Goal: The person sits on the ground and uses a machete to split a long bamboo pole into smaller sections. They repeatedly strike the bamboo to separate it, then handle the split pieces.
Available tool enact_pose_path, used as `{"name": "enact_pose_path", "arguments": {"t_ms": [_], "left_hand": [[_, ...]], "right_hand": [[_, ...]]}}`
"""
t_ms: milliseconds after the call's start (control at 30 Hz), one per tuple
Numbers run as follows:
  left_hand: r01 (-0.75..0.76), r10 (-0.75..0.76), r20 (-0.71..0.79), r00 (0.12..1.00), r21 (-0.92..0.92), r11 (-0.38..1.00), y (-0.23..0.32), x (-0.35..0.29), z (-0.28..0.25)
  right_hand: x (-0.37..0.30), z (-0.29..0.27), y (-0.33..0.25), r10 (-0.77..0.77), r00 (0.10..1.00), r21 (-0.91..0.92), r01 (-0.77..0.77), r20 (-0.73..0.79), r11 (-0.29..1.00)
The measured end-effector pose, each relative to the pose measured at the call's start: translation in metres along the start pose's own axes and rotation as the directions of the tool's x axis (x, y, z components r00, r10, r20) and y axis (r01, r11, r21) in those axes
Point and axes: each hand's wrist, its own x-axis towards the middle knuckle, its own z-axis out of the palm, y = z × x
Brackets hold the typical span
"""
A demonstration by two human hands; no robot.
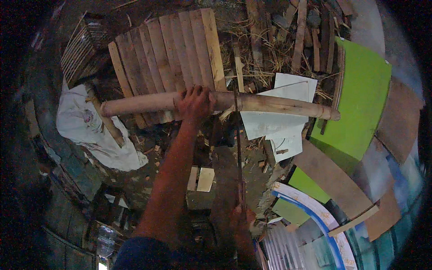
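Note:
A thick, pale brown bamboo pole (274,104) lies crosswise in front of me, its left part over a slatted wooden panel. My left hand (194,102) lies over the pole's middle with its fingers curled round it. Just right of that hand, a long thin saw blade (239,148), seen edge-on, meets the pole and runs back toward me. At the blade's near end, low in the head view, my right hand (241,218) is closed round the saw's handle, which is mostly hidden and dim.
Behind the pole leans the slatted panel (166,49). White boards (256,126) lie under its right part, beside a bright green board (366,99). A white sack (76,121) with a stick on it is at left. Brown sheets (333,175) lie at right; wood scraps (205,179) litter the ground.

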Motion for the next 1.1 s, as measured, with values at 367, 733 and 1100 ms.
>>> {"name": "enact_pose_path", "arguments": {"t_ms": [367,733,1100], "left_hand": [[-0.024,0.025,-0.029,0.999,0.036,0.999,0.003,-0.011,-0.001],[0.024,-0.016,-0.169,0.985,0.041,0.999,0.0,-0.016,0.006],[-0.08,0.08,-0.108,0.991,0.005,0.997,-0.01,-0.002,0.012]], "right_hand": [[0.074,0.031,-0.063,-0.104,0.994,0.021,0.103,0.042,0.994],[0.121,0.067,-0.069,-0.183,0.983,-0.08,0.184,0.019,0.98],[0.023,0.067,0.022,-0.123,0.992,0.082,0.126,-0.036,0.989]]}}
